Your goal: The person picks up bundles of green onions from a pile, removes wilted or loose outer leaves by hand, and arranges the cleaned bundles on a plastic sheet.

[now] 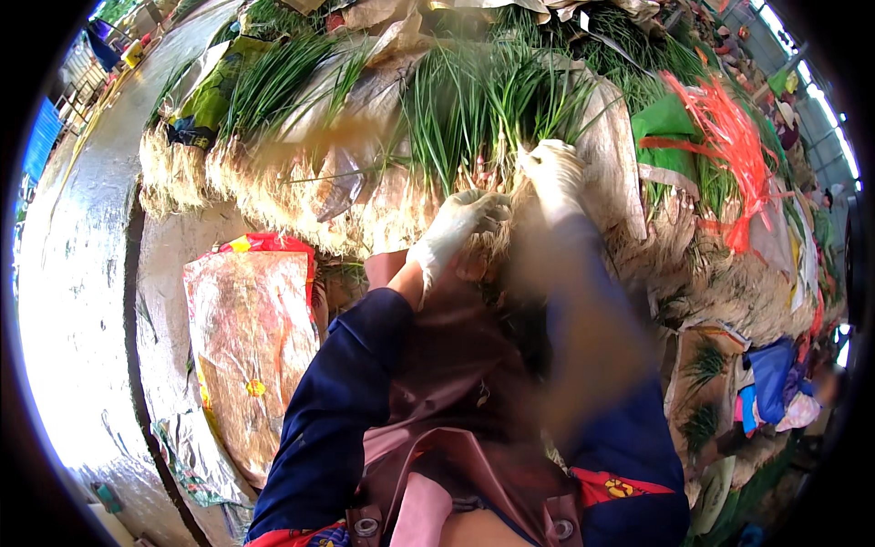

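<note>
A thick spread of green onions (497,96) lies ahead of me, leaves pointing away and pale roots toward me. My left hand (460,223), in a whitish glove, has its fingers curled round the root end of some green onions. Just right of it and a little farther off, my right hand (554,173), also gloved, is closed with its fingertips at the white stalks. What exactly it pinches is partly hidden by the fingers. A brownish blur covers part of my right forearm.
On the left lies a worn sack (251,342) with a red and yellow edge. Red plastic strips (729,146) lie over a green bag (663,128) at the right. More rooted bunches (173,173) line the far left. A dark red apron (456,365) covers my lap.
</note>
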`<state>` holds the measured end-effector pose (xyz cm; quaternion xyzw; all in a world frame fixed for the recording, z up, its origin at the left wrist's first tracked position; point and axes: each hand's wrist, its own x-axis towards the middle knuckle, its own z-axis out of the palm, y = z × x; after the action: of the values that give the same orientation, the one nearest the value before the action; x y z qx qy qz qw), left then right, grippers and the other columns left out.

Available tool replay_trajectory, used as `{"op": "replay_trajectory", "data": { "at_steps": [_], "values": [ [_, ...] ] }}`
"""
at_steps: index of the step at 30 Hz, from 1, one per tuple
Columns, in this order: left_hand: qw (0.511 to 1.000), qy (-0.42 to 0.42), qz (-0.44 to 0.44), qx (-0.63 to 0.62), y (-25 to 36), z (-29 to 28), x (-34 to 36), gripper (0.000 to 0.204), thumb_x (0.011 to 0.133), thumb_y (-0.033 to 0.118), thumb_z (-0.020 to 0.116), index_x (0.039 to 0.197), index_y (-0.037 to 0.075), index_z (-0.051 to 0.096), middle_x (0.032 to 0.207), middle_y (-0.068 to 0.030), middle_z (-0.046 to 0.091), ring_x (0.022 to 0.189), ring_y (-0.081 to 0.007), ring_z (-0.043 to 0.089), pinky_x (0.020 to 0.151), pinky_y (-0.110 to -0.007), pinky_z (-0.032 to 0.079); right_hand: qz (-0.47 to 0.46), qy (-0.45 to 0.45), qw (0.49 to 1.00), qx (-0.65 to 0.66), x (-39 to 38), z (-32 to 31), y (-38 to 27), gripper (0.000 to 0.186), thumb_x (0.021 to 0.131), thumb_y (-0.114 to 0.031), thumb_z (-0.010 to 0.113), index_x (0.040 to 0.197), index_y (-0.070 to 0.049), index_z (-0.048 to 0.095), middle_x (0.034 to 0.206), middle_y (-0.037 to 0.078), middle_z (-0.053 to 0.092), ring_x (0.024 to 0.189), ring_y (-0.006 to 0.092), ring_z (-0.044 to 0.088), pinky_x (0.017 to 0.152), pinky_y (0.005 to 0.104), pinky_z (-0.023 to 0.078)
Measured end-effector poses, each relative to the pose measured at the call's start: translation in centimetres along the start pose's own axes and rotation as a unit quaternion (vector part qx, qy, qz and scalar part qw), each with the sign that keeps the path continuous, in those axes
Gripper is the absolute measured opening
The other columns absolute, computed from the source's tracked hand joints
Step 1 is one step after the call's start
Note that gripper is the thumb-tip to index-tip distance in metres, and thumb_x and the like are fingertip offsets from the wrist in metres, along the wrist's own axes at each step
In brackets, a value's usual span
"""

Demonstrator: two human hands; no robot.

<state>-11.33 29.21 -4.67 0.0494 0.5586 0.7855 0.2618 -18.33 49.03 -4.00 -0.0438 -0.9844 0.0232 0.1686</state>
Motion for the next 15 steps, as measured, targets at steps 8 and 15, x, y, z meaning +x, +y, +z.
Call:
{"op": "replay_trajectory", "data": {
  "at_steps": [8, 15],
  "values": [
    [0.997, 0.049, -0.044, -0.035, -2.0, 0.5, 4.1, 0.051, 0.088, 0.042, 0.056, 0.123, 0.005, 0.052, 0.12, -0.012, 0.057, 0.101, -0.0193, 0.055, 0.088, -0.034, 0.045, 0.126, -0.009, 0.911, 0.392, -6.6, -0.9, 1.0, 0.023, 0.08, -0.024, 0.07, 0.088, -0.003, 0.065, 0.088, 0.009, 0.068, 0.074, 0.018, 0.062, 0.067, 0.0309, 0.047],
    [0.98, 0.047, -0.108, -0.163, -4.8, 2.7, 4.8, 0.035, 0.092, 0.034, 0.052, 0.113, 0.007, 0.058, 0.116, -0.0089, 0.06, 0.108, -0.0214, 0.054, 0.097, -0.034, 0.038, 0.274, 0.015, 0.704, 0.655, -7.9, -1.5, 1.5, 0.011, 0.086, -0.015, 0.063, 0.09, -0.004, 0.064, 0.082, 0.006, 0.066, 0.068, 0.01, 0.056, 0.059, 0.0242, 0.045]
  ]
}}
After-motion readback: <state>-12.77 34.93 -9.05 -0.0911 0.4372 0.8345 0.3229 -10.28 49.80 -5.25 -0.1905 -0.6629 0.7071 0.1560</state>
